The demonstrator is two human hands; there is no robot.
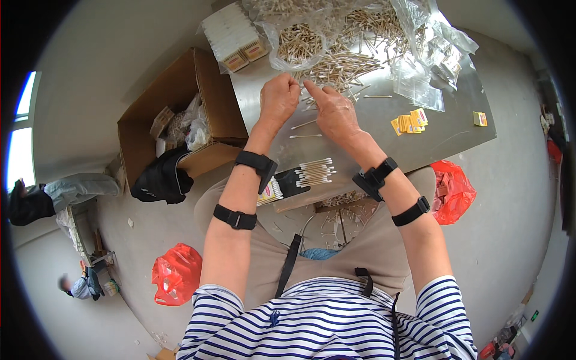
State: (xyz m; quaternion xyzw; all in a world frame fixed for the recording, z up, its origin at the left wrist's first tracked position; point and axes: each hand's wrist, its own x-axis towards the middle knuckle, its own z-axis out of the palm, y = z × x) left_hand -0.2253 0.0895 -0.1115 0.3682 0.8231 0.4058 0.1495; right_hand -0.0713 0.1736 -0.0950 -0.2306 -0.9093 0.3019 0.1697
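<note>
A heap of cotton swabs (pixel 342 66) with wooden sticks lies on the metal table (pixel 360 147). At its near edge my left hand (pixel 280 99) is closed, thumb against the curled fingers; what they hold, if anything, is hidden. My right hand (pixel 336 114) is just beside it, index finger reaching toward the left hand and the other fingers curled under; its grip is hidden. Nearer to me, a neat row of cotton swabs (pixel 315 172) rests on a black holder (pixel 291 183), next to a packed box of swabs (pixel 270 193). A loose swab (pixel 306 136) lies below my hands.
Stacked swab packs (pixel 234 36) stand at the far left. A cardboard box (pixel 219 102) with plastic bags is left of the table. Yellow cards (pixel 409 123) and clear bags (pixel 417 81) lie right. Red bags (pixel 177 273) sit on the floor. Another person (pixel 84 285) is far left.
</note>
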